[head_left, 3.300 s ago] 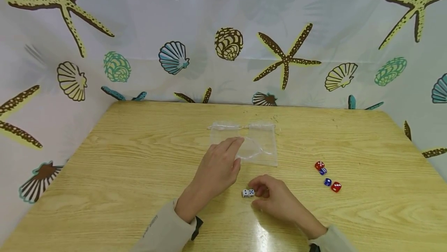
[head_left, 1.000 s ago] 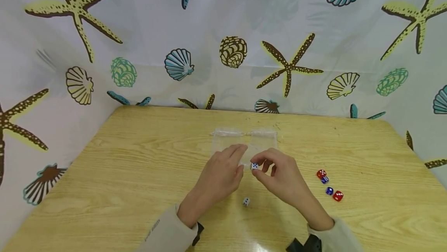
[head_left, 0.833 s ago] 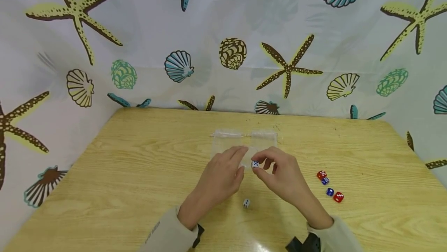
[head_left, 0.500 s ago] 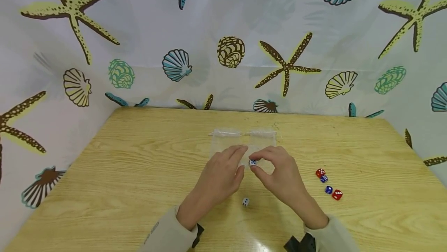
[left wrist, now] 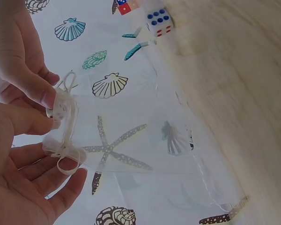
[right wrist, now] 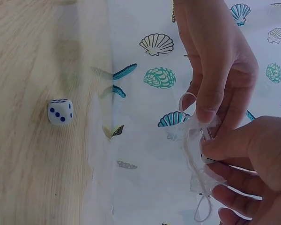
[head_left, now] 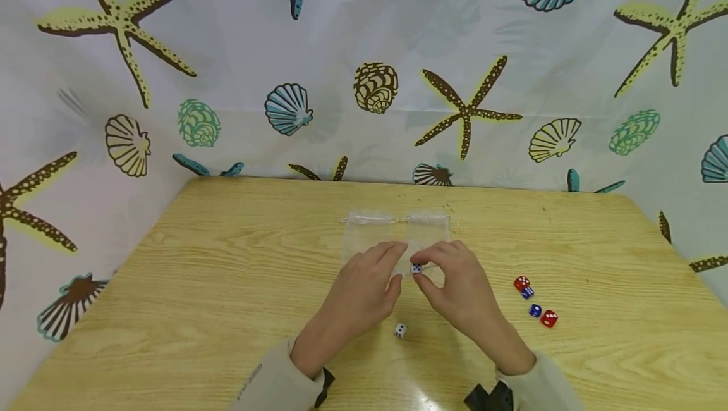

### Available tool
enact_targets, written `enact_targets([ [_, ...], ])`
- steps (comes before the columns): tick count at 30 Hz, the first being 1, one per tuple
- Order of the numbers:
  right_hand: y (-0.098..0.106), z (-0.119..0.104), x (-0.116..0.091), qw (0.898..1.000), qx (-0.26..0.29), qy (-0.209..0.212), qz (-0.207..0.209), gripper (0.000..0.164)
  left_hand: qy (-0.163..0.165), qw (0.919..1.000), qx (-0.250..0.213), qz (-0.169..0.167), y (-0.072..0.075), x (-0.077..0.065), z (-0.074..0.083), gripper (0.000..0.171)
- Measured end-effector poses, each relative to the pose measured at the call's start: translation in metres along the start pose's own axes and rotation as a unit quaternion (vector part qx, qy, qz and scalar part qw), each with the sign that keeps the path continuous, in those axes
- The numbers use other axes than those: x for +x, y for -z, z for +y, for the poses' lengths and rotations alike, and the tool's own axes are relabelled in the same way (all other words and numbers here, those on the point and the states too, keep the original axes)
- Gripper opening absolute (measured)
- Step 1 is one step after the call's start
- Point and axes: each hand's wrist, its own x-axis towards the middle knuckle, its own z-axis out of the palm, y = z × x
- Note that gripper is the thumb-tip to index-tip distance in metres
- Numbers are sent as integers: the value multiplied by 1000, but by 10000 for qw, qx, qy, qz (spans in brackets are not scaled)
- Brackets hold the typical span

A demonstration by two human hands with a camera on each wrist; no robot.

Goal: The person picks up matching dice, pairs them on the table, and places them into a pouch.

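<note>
My right hand [head_left: 463,284] pinches a white die [head_left: 416,269] with blue pips between thumb and index finger, close to my left fingertips. My left hand [head_left: 358,284] is at a sheer drawstring bag [head_left: 366,227]. In the left wrist view my left hand [left wrist: 18,173] holds the corded mouth [left wrist: 68,122] of that bag between thumb and fingers, my right hand [left wrist: 25,70] beside it. In the right wrist view the held die is mostly hidden by my right hand [right wrist: 253,159]. A second white die [head_left: 400,330] lies on the table, nearer me than both hands.
Red dice [head_left: 548,318] and blue dice [head_left: 535,310] lie in a small group to the right on the wooden table [head_left: 239,240]. A white cloth [head_left: 330,31] with shell and starfish prints hangs behind and along the sides of the table.
Two white dice lay side by side. My right hand has taken one and raised it, moving forward to the bag. Since then both hands have barely shifted, with the left staying by the bag.
</note>
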Motion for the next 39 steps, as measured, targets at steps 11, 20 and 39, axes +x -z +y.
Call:
enact_targets([
  [11,-2,1,-1,9993,-326,122,160,20,-2,10000,-4,-74,-1,-1,3,42],
  [20,-2,-1,-1,9996,-281,39,-2,22,25,10000,-14,-34,0,-1,2,42],
  [39,-2,0,-2,9996,-287,60,-43,24,142,9997,-96,-193,-3,-1,-4,43],
])
